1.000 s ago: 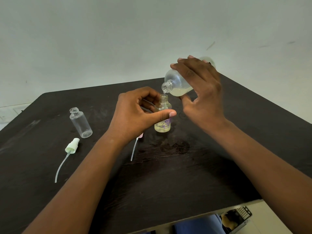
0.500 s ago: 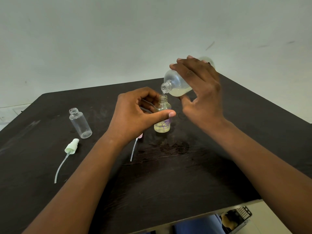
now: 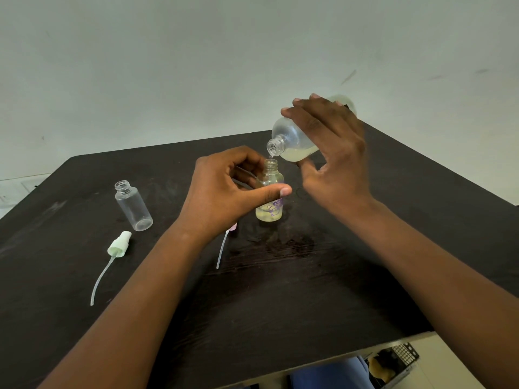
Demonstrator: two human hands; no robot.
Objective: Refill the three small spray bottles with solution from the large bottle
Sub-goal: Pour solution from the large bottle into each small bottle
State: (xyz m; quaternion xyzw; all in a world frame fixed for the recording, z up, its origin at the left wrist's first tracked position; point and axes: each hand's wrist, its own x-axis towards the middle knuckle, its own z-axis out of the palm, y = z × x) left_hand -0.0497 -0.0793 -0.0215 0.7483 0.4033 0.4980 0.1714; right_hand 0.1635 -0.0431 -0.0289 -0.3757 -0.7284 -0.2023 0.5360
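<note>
The right hand has its grip wrapped round the large bottle, tipped so its mouth sits just above the neck of a small bottle. The left hand pinches that small bottle upright on the dark counter. An empty small bottle and a green sprayer top lie to the left.

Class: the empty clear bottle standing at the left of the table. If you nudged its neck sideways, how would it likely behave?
The empty clear bottle probably feels very light: nothing shows inside it. It looks tall for its narrow base, so a push near the neck would likely tip it. Being round, it would then probably roll across the dark table.
</note>
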